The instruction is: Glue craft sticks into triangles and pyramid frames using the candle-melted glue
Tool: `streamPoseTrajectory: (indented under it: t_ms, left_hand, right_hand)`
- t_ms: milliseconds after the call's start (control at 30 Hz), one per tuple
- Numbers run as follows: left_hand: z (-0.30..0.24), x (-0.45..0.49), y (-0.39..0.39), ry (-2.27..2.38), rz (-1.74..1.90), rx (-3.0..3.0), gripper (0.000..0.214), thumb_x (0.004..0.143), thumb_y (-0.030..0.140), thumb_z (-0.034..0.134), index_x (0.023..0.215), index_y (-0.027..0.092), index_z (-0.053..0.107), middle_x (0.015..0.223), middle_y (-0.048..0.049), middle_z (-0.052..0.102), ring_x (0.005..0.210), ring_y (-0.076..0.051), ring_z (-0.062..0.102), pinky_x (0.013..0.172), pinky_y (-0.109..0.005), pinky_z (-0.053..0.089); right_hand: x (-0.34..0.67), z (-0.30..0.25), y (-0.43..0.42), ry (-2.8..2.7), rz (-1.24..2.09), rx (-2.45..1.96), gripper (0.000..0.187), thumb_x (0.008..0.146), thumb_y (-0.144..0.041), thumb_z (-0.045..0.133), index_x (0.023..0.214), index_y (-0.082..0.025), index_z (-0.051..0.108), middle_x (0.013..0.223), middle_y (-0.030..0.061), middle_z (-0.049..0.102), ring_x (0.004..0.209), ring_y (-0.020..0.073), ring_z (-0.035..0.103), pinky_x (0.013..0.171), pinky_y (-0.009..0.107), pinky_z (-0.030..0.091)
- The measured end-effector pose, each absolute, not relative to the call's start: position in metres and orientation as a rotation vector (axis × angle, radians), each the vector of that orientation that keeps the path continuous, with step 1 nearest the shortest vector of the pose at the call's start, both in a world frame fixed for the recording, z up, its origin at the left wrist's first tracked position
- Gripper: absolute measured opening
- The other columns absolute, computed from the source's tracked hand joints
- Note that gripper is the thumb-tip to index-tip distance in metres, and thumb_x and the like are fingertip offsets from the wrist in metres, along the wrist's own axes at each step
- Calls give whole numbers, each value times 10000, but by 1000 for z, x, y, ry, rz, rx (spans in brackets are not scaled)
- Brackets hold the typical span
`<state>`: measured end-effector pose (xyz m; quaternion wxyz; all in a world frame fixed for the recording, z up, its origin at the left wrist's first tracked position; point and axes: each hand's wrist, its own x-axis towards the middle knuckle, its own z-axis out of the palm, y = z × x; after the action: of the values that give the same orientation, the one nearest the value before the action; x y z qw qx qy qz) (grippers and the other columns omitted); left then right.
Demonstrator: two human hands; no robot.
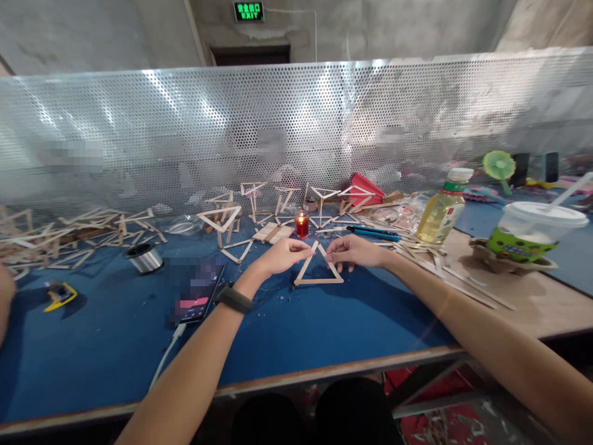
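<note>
A triangle of wooden sticks lies flat on the blue table top in front of me. My left hand, a dark band on its wrist, pinches the left slanted stick near the apex. My right hand pinches the right slanted stick on the other side of the apex. Both hands have their fingers closed on the sticks. A small red candle burns just behind the triangle.
Several finished stick triangles and loose sticks crowd the back by a perforated metal screen. A phone on a cable, a wire spool, a blue cutter, an oil bottle and a lidded cup stand around.
</note>
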<state>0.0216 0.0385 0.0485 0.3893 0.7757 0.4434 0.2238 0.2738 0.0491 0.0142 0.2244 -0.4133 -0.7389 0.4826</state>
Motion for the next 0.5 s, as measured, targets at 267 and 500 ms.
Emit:
streamPoseTrajectory:
  t_ms: [267,500]
  left_hand:
    - [48,20,39,1137,539,2032,387,913,495,644,994,141,779,986,-104,732,886,-217,610,767,-323,443]
    - [44,19,43,1126,552,2018,369,903,470,663,971,128,786,944,-100,734,866,-217,609,777,-331,441]
  right_hand:
    - [274,18,47,-2064,1309,-1131,514,777,-661,759,981,-189,745,861,53,762,695,144,686,521,208,507]
    - [274,19,46,-2077,1290,-1114,494,790,-645,755,979,-189,745,827,42,742,680,141,663,525,212,501]
